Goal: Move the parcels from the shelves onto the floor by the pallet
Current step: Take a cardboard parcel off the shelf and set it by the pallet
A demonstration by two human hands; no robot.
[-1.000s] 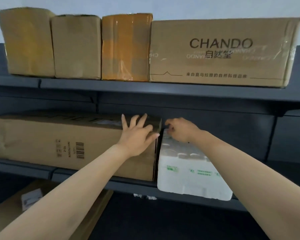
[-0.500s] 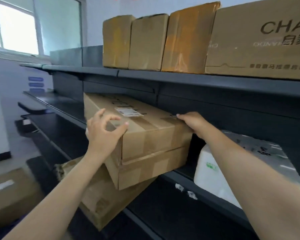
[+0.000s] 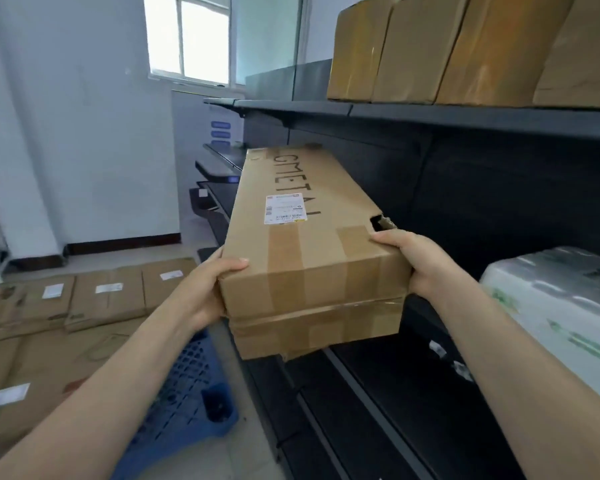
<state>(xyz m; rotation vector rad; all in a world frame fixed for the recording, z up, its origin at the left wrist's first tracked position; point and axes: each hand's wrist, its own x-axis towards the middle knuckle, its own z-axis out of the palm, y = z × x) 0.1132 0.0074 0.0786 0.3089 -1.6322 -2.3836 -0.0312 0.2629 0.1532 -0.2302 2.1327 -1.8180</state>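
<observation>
A long, flat corrugated carton (image 3: pixel 302 237) is held in the air in front of the middle tier of the dark metal shelving unit (image 3: pixel 465 123). Its long axis runs along the shelving, away from the camera. Its top bears large printed letters and one white shipping label, with bands of brown tape over the near end. The near right corner is torn open and the bottom edge is crumpled. Whether its underside touches a shelf edge cannot be told.

The left hand (image 3: pixel 208 289) grasps the near left corner, with the thumb lying flat on top and the fingers under the box out of sight. The right hand (image 3: pixel 420 265) clasps the near right corner, the thumb on the top edge just beside the tear and the fingers wrapped round the side.

Four brown cartons (image 3: pixel 413 46) stand side by side on the shelving's top tier, two of them glossy with tape. On the middle tier, at the right, sits one white foam box (image 3: pixel 561 306) under shiny film (green print on its side).

Left of the shelving, on the floor, three flat cartons (image 3: pixel 104 296) lie in a row, each with a white label, and a larger one lies nearer. A blue plastic pallet (image 3: pixel 187 386) with a grid surface lies near the shelving's foot — a strip of pale floor shows between them.
</observation>
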